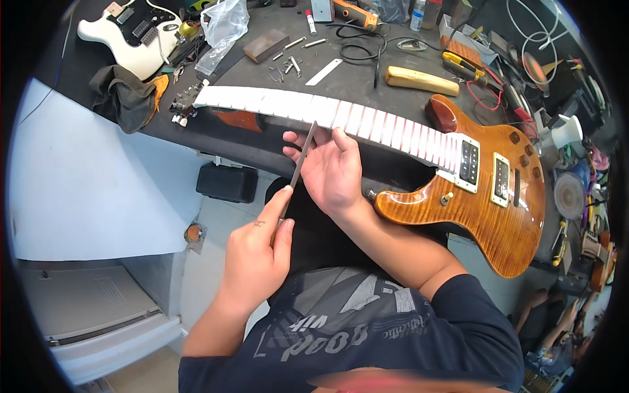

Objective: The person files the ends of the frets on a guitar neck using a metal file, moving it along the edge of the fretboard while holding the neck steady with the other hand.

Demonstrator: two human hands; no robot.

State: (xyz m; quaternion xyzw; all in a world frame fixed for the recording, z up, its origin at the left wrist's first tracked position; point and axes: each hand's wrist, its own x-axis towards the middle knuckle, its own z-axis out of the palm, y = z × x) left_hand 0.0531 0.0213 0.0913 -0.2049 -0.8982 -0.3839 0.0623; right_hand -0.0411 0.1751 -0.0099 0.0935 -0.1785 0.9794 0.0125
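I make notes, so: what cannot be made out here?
In the head view:
Lower end of the file: hidden by the left hand.
File contact with amber guitar: too small.
Surface under white strips: they cover it.
Far side of dark bench: cut off by upper edge.

Single head-worn fisheye view. Looked steeply down over wearer's dark shirt (341, 321); guitar (419, 143) lay close below, desk (354, 85) stretched away beyond. Straight edges bowed toward rim.

Matt, papery strips (282, 103) line an amber guitar (478, 226) of glossy, grained wood, while a metal file (302, 157) looks dull and a plastic bag (224, 27) crinkled.
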